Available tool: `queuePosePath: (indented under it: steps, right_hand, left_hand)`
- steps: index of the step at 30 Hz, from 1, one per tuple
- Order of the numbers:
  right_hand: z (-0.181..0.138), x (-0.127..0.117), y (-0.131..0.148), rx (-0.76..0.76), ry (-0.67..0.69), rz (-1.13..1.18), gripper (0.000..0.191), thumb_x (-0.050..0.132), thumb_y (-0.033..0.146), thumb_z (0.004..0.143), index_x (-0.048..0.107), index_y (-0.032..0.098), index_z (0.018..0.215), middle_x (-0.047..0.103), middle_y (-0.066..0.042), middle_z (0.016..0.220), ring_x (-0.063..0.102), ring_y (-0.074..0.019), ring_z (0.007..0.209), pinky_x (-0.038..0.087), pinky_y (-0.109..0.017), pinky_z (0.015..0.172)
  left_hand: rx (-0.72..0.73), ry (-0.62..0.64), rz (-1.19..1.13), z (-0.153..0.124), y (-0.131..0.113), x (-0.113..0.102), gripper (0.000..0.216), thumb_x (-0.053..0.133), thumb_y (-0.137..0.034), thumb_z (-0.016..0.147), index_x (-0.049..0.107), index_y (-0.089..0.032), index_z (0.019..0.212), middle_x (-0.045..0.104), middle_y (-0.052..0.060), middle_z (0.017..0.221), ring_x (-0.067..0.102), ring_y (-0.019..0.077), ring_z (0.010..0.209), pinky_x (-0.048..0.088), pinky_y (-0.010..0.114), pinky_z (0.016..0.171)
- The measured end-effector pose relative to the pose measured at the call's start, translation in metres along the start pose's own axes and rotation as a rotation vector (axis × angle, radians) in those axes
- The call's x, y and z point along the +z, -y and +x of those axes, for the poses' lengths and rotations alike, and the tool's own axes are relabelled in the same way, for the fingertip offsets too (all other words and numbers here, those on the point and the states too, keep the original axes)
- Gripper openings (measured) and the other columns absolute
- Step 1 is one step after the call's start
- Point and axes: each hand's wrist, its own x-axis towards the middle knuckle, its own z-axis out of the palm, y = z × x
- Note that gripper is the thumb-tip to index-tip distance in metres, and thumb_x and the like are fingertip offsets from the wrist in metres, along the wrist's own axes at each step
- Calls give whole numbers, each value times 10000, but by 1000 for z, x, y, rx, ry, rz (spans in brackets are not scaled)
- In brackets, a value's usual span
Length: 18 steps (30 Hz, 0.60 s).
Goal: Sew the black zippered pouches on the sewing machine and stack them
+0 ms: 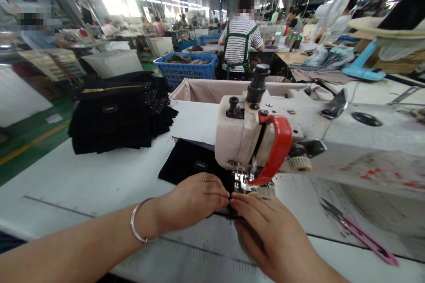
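Observation:
A black fabric panel (pixel 184 160) with a small label (pixel 201 165) lies on the table, its right part under the presser foot (pixel 241 181) of a sewing machine (pixel 232 135). My left hand (pixel 194 199), with a ring and a silver bangle, has its fingers bent together on the panel's near part, left of the foot. My right hand (pixel 270 225) grips the fabric just in front of the foot, fingers close together and thumb low. The fingertips of both hands nearly meet. A red guard (pixel 279 146) curves over the needle area, and the edge beneath my fingers is hidden.
A stack of black fabric pieces (pixel 113 119) sits at the table's left. Pink-handled thread snips (pixel 365 236) lie right of my right hand. Behind the table are a pink cloth-lined bin (pixel 202 90), a blue basket (pixel 189 68) and a person in a striped shirt (pixel 241 40).

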Motion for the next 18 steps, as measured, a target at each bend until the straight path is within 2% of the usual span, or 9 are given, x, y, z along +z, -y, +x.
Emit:
queuePosePath:
  steps: [2, 5, 10, 14, 18]
  right_hand:
    - [0, 2, -2, -8, -22, -28, 412, 489, 104, 873, 530, 195, 1272, 627, -77, 1237, 586, -233, 1077, 508, -413, 879]
    - [1, 7, -6, 2, -40, -85, 401, 485, 111, 870, 548, 171, 1261, 621, -100, 1231, 583, -258, 1064, 513, -443, 879]
    - [1, 13, -13, 103, 8, -162, 416, 509, 169, 875, 537, 171, 1290, 603, -121, 1197, 572, -303, 1029, 529, -508, 840]
    - [1, 15, -13, 125, 18, -167, 434, 501, 170, 880, 511, 168, 1315, 583, -121, 1208, 568, -307, 1037, 523, -527, 862]
    - [1, 16, -12, 125, 8, -163, 404, 492, 169, 881, 525, 158, 1283, 592, -124, 1158, 580, -303, 992, 535, -522, 825]
  left_hand:
    - [2, -31, 3, 2, 3, 0, 143, 497, -114, 977, 621, -122, 1047, 702, 24, 1100, 623, 123, 1057, 422, 271, 1060]
    - [-11, -9, 21, 3, 11, 2, 147, 523, -126, 966, 633, -128, 1064, 696, 26, 1119, 610, 127, 1085, 414, 274, 1070]
    - [-74, -4, -6, 10, 23, 3, 189, 486, -185, 995, 663, -167, 1061, 706, 18, 1099, 612, 144, 1074, 446, 292, 1011]
    - [-125, -42, -19, 19, 27, 1, 226, 469, -167, 995, 692, -170, 959, 730, 7, 950, 651, 145, 941, 483, 273, 910]
    - [-193, -88, -4, 25, 30, 0, 232, 498, -166, 979, 700, -167, 864, 725, 18, 889, 658, 162, 945, 479, 290, 931]
